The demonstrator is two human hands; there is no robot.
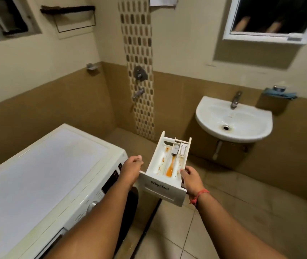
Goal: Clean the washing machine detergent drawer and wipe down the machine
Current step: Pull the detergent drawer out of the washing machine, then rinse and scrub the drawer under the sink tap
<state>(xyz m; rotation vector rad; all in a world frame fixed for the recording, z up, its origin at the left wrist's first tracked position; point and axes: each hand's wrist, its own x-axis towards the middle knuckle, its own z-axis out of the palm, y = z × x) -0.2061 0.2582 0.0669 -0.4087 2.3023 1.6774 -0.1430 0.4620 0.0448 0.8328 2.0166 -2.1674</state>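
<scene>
Two hands hold the white plastic detergent drawer [164, 169], orange-stained inside, beside the white washing machine [42, 176]: right hand [191, 179] pinching its right wall, left hand [131, 166] curled at its left corner.

A white wash basin [212, 116] is mounted on the tan-tiled wall at the right of the frame, with a metal tap [235, 100] set at its back rim and a dark drain hole [225, 127] seen in its bowl. A white waste pipe [217, 149] is seen beneath it. A blue cloth [281, 94] is draped over a small holder to the right of the tap. A strip of mosaic tiles [137, 58] is run down the wall at centre, where a shower mixer [140, 73] and a spout [138, 92] are fixed. A white-framed window [275, 19] is set at the upper right, and a dark shelf rail [67, 9] at the upper left.
</scene>
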